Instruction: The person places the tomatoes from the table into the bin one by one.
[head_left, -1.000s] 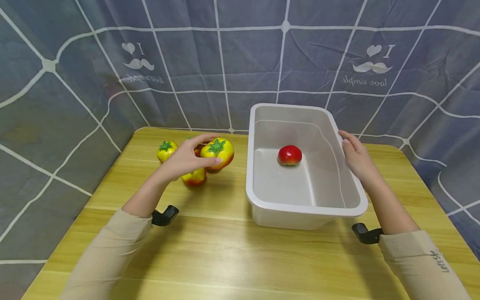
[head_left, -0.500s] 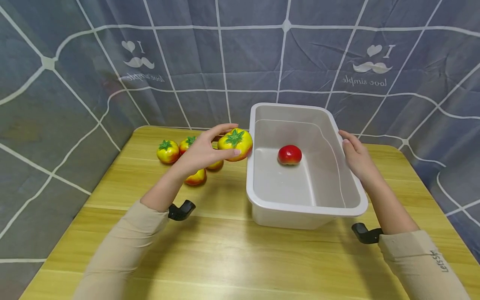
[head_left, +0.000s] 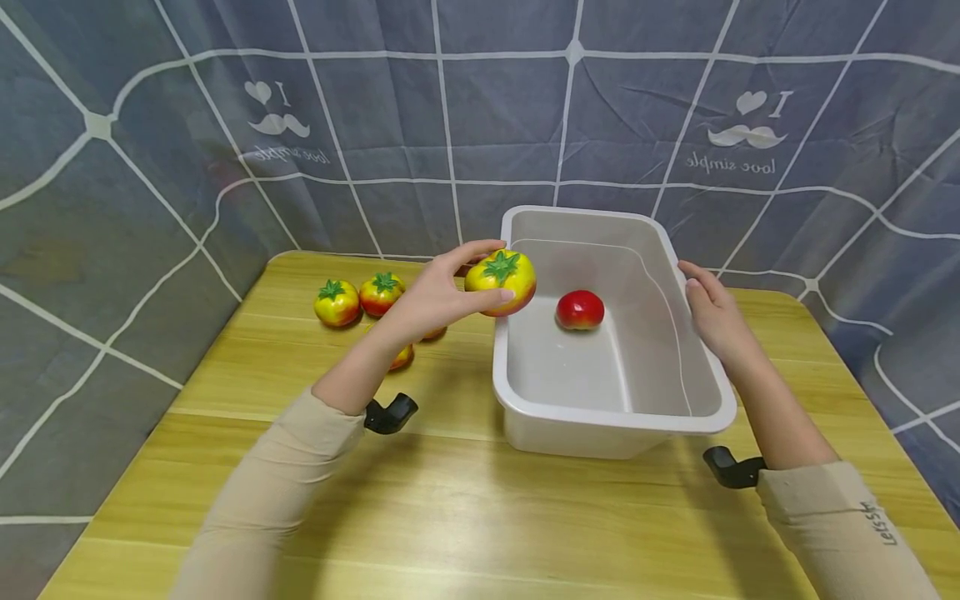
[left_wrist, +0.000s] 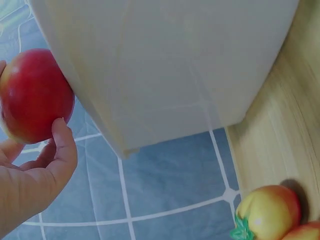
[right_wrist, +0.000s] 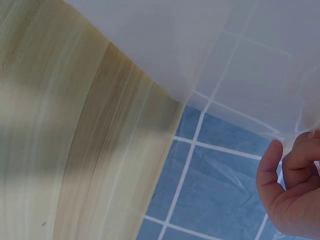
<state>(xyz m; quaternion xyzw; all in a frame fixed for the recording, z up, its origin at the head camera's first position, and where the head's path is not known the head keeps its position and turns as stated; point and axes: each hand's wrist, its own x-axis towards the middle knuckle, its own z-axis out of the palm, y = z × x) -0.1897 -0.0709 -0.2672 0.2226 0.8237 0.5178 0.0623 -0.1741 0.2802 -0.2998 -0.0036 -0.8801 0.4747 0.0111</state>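
Observation:
My left hand [head_left: 442,296] holds a yellow-and-red toy tomato [head_left: 501,282] with a green leafy top, fingers behind it and thumb in front. The tomato is raised at the left rim of a white plastic bin [head_left: 592,422], partly over its inside. From below, in the left wrist view, its red underside [left_wrist: 37,97] shows beside the bin wall [left_wrist: 165,65]. My right hand [head_left: 716,317] grips the bin's right rim; in the right wrist view its fingers [right_wrist: 302,157] curl up under the rim. A red toy tomato [head_left: 580,310] lies stalk-down inside the bin.
Several more toy tomatoes [head_left: 337,303] stand on the wooden table [head_left: 450,508] at left, some partly hidden behind the left hand and forearm. A blue-grey curtain [head_left: 390,125] with white lines hangs behind the table and along its sides.
The left hand has carried the toy tomato up and right, from over the group on the table to the bin's left rim. The right hand and the bin have stayed in place.

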